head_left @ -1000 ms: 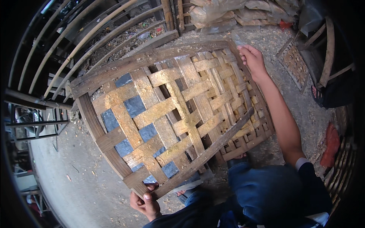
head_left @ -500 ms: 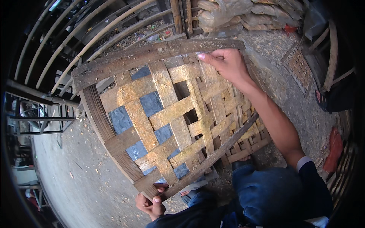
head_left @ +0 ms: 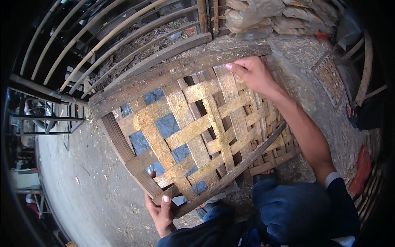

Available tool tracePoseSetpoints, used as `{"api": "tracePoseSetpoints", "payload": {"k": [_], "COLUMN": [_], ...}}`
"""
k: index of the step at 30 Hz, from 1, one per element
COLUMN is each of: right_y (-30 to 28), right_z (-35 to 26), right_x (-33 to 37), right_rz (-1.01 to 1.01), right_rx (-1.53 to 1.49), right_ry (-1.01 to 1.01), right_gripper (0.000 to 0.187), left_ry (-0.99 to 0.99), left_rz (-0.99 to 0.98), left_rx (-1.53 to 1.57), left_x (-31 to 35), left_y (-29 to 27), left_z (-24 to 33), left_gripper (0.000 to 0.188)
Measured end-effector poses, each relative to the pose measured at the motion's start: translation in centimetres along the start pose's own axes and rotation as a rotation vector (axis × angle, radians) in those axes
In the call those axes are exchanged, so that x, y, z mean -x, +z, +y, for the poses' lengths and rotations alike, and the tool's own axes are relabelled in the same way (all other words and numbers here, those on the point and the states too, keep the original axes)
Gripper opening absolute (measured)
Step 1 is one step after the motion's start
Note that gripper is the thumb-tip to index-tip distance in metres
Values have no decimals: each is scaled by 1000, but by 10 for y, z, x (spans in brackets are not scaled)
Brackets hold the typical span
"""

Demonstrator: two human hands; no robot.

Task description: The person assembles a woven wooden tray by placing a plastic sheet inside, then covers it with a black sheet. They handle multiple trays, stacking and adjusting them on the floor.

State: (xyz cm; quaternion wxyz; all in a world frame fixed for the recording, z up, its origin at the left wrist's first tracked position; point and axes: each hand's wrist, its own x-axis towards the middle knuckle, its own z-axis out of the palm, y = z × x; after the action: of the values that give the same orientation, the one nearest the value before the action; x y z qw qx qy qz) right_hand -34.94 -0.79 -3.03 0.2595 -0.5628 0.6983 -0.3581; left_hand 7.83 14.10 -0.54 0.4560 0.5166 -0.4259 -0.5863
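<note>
A wood-framed panel of woven flat bamboo strips (head_left: 199, 119) is tilted in front of me, its strips stained yellow and brown. My left hand (head_left: 159, 208) grips its lower left corner, thumb on the near face and a fingertip poking through a gap. At the far side, my right hand (head_left: 256, 76) is closed over the upper wooden bar (head_left: 177, 66), thumb pressed against the strips. Dark blue material (head_left: 168, 125) shows through the openings; what it belongs to is hidden. Below the panel's right part lies a second woven lattice (head_left: 271, 160), partly covered.
Bamboo rails (head_left: 111, 41) fence off littered ground at the upper left. Filled plastic bags (head_left: 251, 18) are stacked at the back. On the right are another small lattice panel (head_left: 330, 78) and a red bag (head_left: 360, 171). A metal rack (head_left: 47, 118) stands left; scraps dot the concrete floor.
The whole view has shifted, with panel and surroundings appearing farther right. My left hand has changed its hold at the corner, a finger now coming up through a gap. The right hand keeps its hold.
</note>
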Motion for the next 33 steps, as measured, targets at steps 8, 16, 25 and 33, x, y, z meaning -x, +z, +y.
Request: {"api": "tracePoseSetpoints", "payload": {"k": [8, 16, 25, 33], "right_y": [7, 67, -81, 21], "right_z": [-13, -72, 170, -3], "right_x": [8, 23, 45, 25], "right_rz": [426, 76, 192, 155], "right_rx": [166, 383, 538, 317], "right_ry": [-300, -862, 494, -557], "right_gripper": [34, 82, 89, 88], "left_ry": [35, 51, 86, 108], "left_rz": [89, 103, 104, 255], "left_rx": [-166, -108, -57, -142], "left_x": [3, 6, 3, 9], "left_y": [15, 17, 20, -7], "left_z": [9, 9, 0, -14], "left_gripper": [89, 85, 81, 92]}}
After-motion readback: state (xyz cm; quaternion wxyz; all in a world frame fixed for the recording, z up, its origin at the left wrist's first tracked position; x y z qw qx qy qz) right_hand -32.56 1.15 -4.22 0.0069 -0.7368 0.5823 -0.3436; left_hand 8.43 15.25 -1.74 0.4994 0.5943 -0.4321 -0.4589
